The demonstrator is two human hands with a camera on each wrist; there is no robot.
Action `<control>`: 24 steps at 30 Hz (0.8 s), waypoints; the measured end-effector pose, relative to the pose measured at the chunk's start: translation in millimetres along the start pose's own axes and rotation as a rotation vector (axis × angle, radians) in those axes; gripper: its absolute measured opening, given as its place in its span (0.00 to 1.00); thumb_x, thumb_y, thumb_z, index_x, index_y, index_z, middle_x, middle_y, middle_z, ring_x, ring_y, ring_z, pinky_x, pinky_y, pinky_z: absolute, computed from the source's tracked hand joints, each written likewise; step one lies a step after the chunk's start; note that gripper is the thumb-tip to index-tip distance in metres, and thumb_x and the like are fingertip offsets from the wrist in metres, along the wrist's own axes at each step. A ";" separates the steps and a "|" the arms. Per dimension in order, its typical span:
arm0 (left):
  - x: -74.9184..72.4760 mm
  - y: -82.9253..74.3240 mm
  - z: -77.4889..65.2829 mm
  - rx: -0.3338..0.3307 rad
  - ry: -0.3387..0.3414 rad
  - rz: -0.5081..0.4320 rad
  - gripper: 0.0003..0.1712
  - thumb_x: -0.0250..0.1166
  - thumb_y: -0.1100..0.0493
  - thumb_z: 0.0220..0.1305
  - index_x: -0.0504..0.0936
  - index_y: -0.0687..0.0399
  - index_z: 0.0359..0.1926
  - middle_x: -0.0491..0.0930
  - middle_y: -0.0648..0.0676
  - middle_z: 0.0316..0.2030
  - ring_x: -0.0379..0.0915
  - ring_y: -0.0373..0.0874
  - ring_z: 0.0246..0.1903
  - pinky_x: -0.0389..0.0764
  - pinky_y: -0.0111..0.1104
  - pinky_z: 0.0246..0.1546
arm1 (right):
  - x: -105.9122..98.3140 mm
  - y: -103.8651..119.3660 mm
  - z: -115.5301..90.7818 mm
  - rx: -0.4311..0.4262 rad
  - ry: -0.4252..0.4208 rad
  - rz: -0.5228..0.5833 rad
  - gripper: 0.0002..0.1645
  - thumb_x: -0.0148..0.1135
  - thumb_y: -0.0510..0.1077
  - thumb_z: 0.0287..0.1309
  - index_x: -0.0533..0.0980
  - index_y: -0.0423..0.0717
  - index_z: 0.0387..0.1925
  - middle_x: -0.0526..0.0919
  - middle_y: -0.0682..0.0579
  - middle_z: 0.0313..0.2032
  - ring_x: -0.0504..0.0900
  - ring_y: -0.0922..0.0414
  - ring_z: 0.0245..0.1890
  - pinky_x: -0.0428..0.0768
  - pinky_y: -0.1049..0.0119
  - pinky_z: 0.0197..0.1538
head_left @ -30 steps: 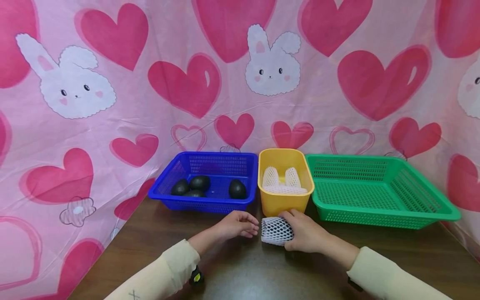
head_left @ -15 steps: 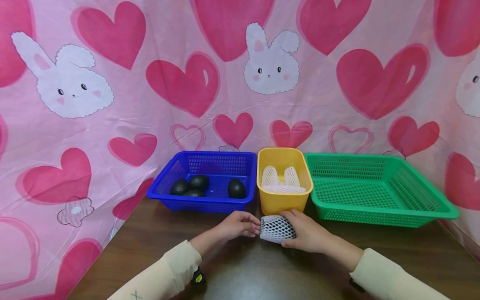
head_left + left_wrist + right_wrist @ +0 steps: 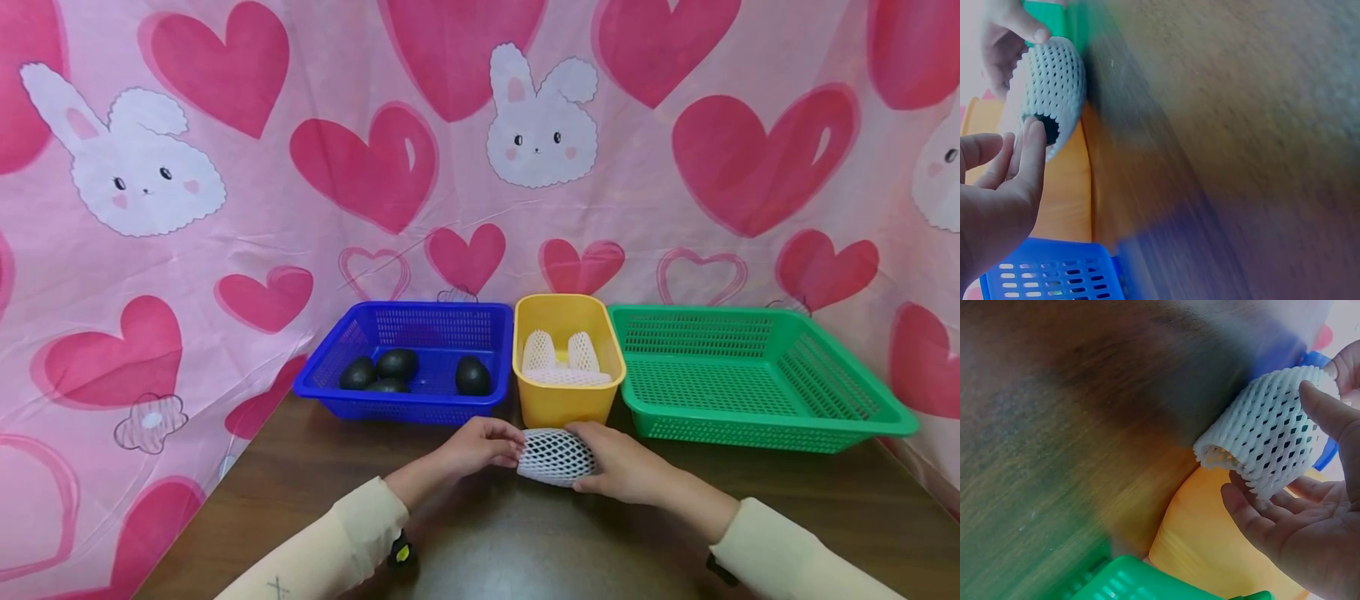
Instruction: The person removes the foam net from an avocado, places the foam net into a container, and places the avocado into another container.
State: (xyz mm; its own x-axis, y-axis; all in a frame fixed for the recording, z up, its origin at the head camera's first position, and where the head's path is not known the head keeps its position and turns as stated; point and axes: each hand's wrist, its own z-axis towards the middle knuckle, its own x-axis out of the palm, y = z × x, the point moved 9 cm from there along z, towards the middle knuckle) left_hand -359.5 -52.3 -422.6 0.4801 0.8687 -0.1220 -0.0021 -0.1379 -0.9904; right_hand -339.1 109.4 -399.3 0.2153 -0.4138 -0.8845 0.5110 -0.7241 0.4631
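Observation:
A white foam fruit net [image 3: 557, 457] lies sideways between both hands, in front of the yellow bin. Something dark, like an avocado, shows through its mesh and at its left mouth in the left wrist view. My right hand [image 3: 622, 467] grips the net's right part, thumb [image 3: 1325, 412] on one side and fingers under the other. At the opposite end, my left hand [image 3: 480, 446] pinches the rim of the mouth, its fingertips [image 3: 1034, 134] overlapping the opening. The net's right end is hollow and open in the right wrist view.
A blue basket [image 3: 420, 402] at the left holds several dark avocados [image 3: 472, 377]. The yellow bin [image 3: 567, 406] in the middle contains several foam nets [image 3: 538, 352]. A green basket [image 3: 750, 433] stands at the right. All sit on a brown wooden table [image 3: 525, 550] before a pink curtain.
My left fingers have come from just beside the net onto its mouth. The net looks longer and more filled out, and my right hand has shifted slightly to the right.

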 end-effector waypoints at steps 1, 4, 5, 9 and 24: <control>0.2 -0.5 0.5 0.005 -0.004 0.006 0.10 0.58 0.74 0.64 0.79 0.77 0.45 0.83 0.62 0.37 0.81 0.46 0.34 0.81 0.43 0.42 | -0.1 -0.5 -0.3 -0.005 0.000 0.001 0.44 0.76 0.51 0.47 0.68 0.40 0.62 0.75 0.46 0.55 0.74 0.50 0.51 0.71 0.45 0.58; 0.3 -2.4 2.0 0.025 -0.018 0.034 0.10 0.57 0.75 0.64 0.80 0.76 0.44 0.83 0.62 0.37 0.81 0.47 0.36 0.80 0.44 0.43 | -0.1 -1.8 -1.4 -0.018 0.005 0.005 0.43 0.76 0.50 0.47 0.68 0.40 0.62 0.75 0.45 0.55 0.74 0.49 0.52 0.71 0.44 0.58; 0.5 -2.7 2.6 0.033 -0.023 0.045 0.10 0.57 0.76 0.64 0.80 0.77 0.44 0.83 0.62 0.37 0.81 0.47 0.36 0.80 0.45 0.44 | -0.4 -1.8 -1.9 -0.023 0.007 0.007 0.43 0.77 0.49 0.47 0.68 0.40 0.62 0.75 0.45 0.55 0.74 0.49 0.52 0.71 0.44 0.58; -0.7 -2.6 6.2 0.065 -0.048 0.113 0.10 0.58 0.76 0.63 0.82 0.75 0.43 0.83 0.62 0.38 0.82 0.48 0.37 0.80 0.45 0.45 | -0.9 -2.1 -3.2 -0.038 0.016 0.015 0.42 0.77 0.47 0.47 0.68 0.40 0.62 0.76 0.44 0.54 0.74 0.48 0.51 0.71 0.43 0.57; -4.0 -12.5 16.7 0.206 -0.140 0.449 0.09 0.66 0.67 0.61 0.87 0.63 0.42 0.85 0.55 0.42 0.79 0.46 0.44 0.78 0.34 0.46 | -0.7 -2.1 -3.9 -0.102 0.006 0.020 0.40 0.76 0.40 0.47 0.67 0.42 0.62 0.77 0.47 0.53 0.75 0.51 0.49 0.73 0.46 0.56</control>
State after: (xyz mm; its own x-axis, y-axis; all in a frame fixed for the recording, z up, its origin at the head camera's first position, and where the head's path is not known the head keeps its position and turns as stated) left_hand -376.0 -46.1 -410.9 0.2700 0.8025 -0.5320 -0.3610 -0.4279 -0.8286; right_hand -337.0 113.3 -399.8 0.2314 -0.4239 -0.8757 0.5885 -0.6558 0.4729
